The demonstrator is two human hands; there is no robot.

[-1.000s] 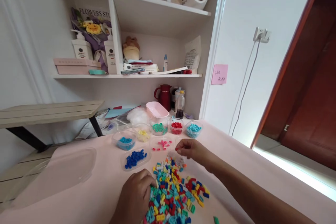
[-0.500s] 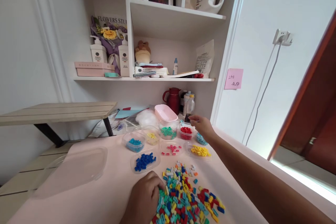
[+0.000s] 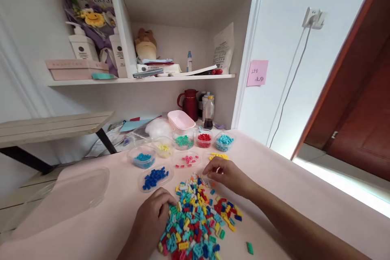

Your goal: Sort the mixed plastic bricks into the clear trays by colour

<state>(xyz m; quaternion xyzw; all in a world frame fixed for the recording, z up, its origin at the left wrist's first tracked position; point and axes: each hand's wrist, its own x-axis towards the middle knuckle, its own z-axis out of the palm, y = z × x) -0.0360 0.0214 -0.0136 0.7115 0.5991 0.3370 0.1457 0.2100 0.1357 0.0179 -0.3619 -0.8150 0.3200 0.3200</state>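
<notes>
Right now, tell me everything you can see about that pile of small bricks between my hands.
The pile of small bricks is a loose heap of tiny plastic-looking blocks in teal, red, yellow, blue, white, pink and green, spread flat on the pale pink table. The left hand rests against its left edge; the right hand has its fingers at its far edge. One green brick lies apart to the right.

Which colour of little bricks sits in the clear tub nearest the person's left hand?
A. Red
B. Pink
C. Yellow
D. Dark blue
D. The tub of dark blue bricks lies just beyond the left hand, which rests at the edge of the mixed pile; the red tub stands farther back.
</notes>
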